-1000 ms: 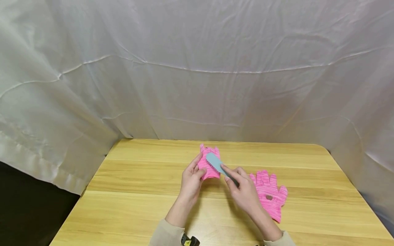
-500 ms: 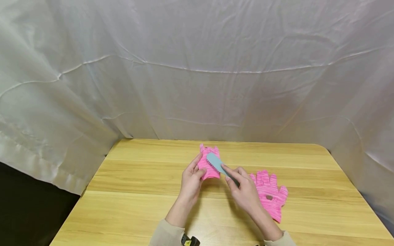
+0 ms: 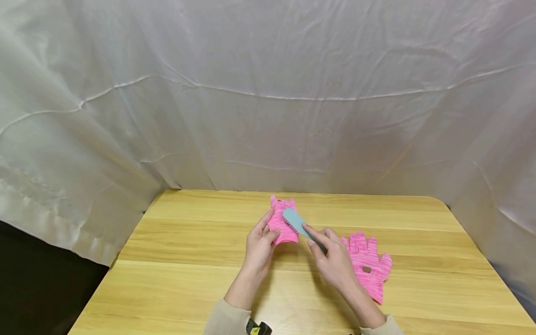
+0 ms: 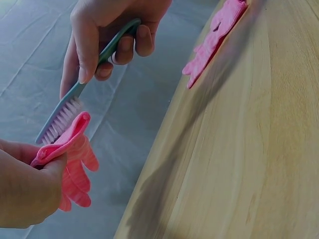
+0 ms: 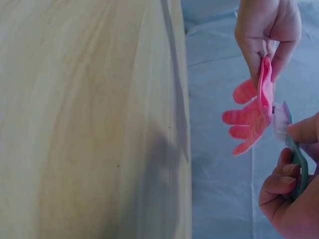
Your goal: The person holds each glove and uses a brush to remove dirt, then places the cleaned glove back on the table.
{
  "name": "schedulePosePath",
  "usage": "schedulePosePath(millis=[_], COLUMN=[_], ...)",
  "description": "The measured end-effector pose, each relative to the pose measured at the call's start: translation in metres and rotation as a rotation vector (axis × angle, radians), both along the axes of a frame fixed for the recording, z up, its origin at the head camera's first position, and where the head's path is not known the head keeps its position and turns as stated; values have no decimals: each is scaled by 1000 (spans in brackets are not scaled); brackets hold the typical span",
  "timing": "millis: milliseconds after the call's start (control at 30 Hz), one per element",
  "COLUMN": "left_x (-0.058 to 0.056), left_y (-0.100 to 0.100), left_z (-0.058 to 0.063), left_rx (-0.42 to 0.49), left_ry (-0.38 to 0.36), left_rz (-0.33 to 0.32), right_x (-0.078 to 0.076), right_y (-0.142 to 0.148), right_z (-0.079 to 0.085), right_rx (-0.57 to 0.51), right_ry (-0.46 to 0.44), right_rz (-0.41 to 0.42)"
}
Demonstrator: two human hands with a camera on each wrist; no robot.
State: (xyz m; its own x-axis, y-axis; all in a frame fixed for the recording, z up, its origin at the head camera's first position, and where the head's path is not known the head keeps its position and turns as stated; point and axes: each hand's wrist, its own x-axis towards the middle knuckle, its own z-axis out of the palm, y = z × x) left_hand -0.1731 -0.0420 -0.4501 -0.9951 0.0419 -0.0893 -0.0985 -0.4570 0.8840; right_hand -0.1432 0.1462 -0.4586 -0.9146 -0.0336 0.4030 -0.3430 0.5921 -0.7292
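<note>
My left hand (image 3: 259,244) pinches a pink knitted glove (image 3: 279,228) near its cuff, thumb on the near face. The glove is held up above the table, its fingers pointing away from me. My right hand (image 3: 332,258) grips the handle of a blue-green brush (image 3: 294,218), index finger stretched along its back. White bristles (image 4: 62,119) face the glove and meet its surface in the head view. In the right wrist view the bristles (image 5: 280,121) stand right at the glove's flat side, by a small dark spot.
A second pink glove (image 3: 370,270) with a dark patch (image 3: 366,269) lies flat on the wooden table (image 3: 176,279), to the right and partly behind my right forearm. A pale curtain (image 3: 268,130) hangs along the table's back and sides.
The brush head has slid slightly to the right across the glove. The held glove has shifted a touch to the left. Both hands keep their grips, and the second glove lies as before.
</note>
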Motion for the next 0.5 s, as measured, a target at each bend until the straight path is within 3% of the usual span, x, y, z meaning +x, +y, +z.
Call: schedulePosePath(millis=[500], left_x=[-1], left_y=[-2], left_z=[1], left_rx=[-6], left_ry=[19], left_rz=[7], right_x=[-3], right_y=[4], right_z=[-1], right_rx=[1], right_ry=[36], right_rz=[-10])
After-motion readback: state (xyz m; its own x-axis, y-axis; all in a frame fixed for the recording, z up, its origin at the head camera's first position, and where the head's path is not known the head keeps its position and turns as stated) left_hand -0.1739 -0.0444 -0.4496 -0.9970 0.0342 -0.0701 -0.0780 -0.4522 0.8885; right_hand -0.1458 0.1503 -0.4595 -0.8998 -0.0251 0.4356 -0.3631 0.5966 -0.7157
